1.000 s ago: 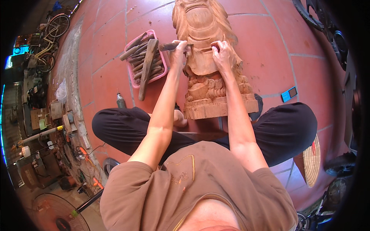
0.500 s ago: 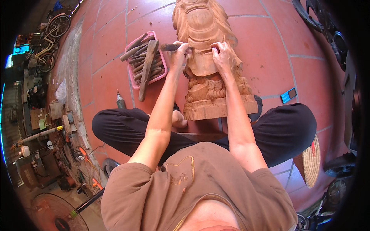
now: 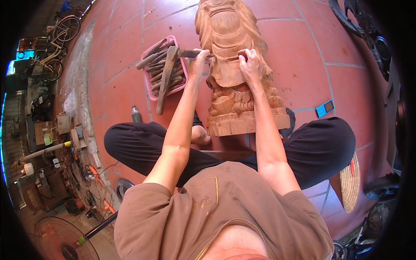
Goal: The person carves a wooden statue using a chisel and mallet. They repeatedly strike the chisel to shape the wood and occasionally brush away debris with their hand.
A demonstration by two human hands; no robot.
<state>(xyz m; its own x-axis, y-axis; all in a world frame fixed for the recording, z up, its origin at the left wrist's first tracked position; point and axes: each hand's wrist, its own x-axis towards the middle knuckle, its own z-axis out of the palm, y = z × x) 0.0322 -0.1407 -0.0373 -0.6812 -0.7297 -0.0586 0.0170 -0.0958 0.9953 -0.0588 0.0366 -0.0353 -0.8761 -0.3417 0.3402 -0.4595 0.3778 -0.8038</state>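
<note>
At upper centre of the frame, the left hand (image 3: 197,60) clenches a dark-handled chisel (image 3: 190,53), its tip against the tall pale carved wooden statue (image 3: 229,39); the right hand (image 3: 250,65) fingers press closed on the statue's front, beside a pink plastic tool tray (image 3: 147,54).

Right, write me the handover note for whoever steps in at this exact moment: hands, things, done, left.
Left hand: closed around a chisel, its tip against the wooden statue.
Right hand: resting on the statue's front beside the chisel tip, bracing.
Things: the statue lies on the red tiled floor with its base between the crossed legs; a pink tray of spare carving tools lies on the floor to the left, with a long mallet lying across it.
Done: base figures and body are roughed out.
Left: apparently finer cutting on the midsection.
</note>
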